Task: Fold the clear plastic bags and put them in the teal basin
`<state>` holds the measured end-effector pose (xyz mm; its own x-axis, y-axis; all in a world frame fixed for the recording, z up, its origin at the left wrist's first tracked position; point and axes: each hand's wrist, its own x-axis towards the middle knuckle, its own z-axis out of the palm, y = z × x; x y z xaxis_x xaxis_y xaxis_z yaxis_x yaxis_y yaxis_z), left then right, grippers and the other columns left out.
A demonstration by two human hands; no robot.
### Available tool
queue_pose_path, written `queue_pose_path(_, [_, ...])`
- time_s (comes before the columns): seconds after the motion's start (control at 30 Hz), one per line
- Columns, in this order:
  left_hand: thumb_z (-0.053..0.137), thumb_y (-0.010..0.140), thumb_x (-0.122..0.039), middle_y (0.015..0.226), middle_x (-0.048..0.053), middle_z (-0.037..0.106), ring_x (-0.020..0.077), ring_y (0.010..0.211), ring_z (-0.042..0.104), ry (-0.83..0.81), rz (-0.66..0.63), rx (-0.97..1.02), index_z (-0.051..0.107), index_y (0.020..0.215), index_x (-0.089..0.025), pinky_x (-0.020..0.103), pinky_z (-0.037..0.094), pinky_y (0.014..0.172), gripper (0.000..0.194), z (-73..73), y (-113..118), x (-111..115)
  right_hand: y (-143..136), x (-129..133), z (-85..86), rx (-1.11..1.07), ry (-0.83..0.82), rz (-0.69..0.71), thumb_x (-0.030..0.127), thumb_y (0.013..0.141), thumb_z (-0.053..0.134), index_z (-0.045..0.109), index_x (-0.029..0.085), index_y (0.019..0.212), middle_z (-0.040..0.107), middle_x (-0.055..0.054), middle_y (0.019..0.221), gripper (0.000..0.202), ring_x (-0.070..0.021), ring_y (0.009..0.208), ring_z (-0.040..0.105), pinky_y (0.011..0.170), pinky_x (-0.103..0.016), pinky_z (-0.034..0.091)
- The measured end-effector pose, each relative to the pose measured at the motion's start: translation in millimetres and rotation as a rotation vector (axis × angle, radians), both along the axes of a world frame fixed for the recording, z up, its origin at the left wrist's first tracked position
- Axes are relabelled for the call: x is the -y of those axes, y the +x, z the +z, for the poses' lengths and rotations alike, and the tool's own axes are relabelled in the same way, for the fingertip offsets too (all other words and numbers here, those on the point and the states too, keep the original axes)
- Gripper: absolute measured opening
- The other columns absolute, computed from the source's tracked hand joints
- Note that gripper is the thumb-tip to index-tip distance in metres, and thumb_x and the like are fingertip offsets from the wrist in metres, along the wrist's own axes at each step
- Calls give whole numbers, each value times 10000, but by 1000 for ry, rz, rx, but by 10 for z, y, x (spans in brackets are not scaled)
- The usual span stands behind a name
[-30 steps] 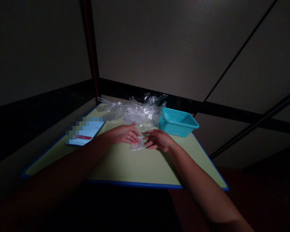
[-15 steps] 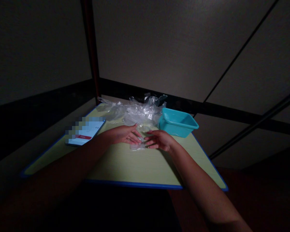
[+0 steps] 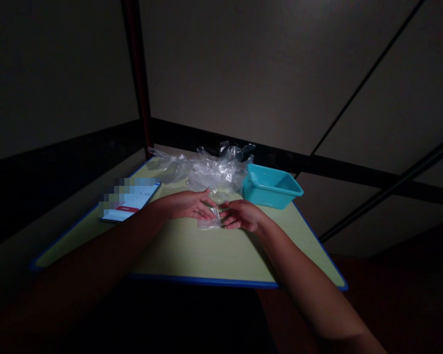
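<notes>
A small folded piece of clear plastic, seemingly a plastic bag (image 3: 208, 224), lies on the table between my hands. My left hand (image 3: 192, 205) reaches in from the left with its fingers stretched out and apart, the fingertips over the plastic's upper left part. From the right comes my right hand (image 3: 242, 215), its fingers loosely bent and spread, with the tips at the plastic's right edge. Whether those tips touch it or lie just beside it I cannot tell. Behind my hands spreads a loose heap of crumpled clear plastic bags (image 3: 217, 169).
A turquoise plastic basin (image 3: 269, 194) stands at the table's right edge. On the left lies a tablet or phone (image 3: 133, 202) with a lit screen, partly blurred out. The pale table (image 3: 203, 255) has a blue rim, and walls rise behind it and to its left.
My right hand has shifted very slightly left and its fingers bend a bit more. The small plastic's upper right corner shows more between my fingertips. My left hand is nearly still.
</notes>
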<state>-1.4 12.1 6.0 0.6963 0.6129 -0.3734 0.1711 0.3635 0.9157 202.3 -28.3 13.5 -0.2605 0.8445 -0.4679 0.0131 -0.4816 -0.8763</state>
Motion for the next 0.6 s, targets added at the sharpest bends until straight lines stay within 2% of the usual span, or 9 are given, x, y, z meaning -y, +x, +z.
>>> queue_pose_path(0.23, [479,779,-641,823,117,729,235,863,666,3,47,1,556,1033,-181,346,451,814,530,-2,13,7,-76,-7,-125,286,183,94,129,827,518,548,135,655,560,20,399,175,-95,339,548,356,-168,484])
queue_pose_path(0.47, [497,760,-647,778,122,717,241,803,674,7,96,-10,554,996,-157,349,473,767,546,-5,29,-2,-102,-40,-246,393,320,134,57,694,560,514,156,612,485,70,323,136,-76,269,476,284,-130,401])
queue_pose_path(0.53, [516,762,-621,718,98,696,223,726,668,94,163,-26,556,983,-149,339,481,721,523,-2,41,2,-108,-36,-253,402,337,130,70,697,569,503,160,620,480,75,333,136,-74,275,474,281,-133,398])
queue_pose_path(0.6, [577,742,-561,650,48,650,189,629,636,282,256,-64,570,951,-148,316,478,655,464,-11,56,-6,-110,-29,-246,384,363,117,95,706,580,494,163,633,481,81,350,132,-67,281,466,284,-136,397])
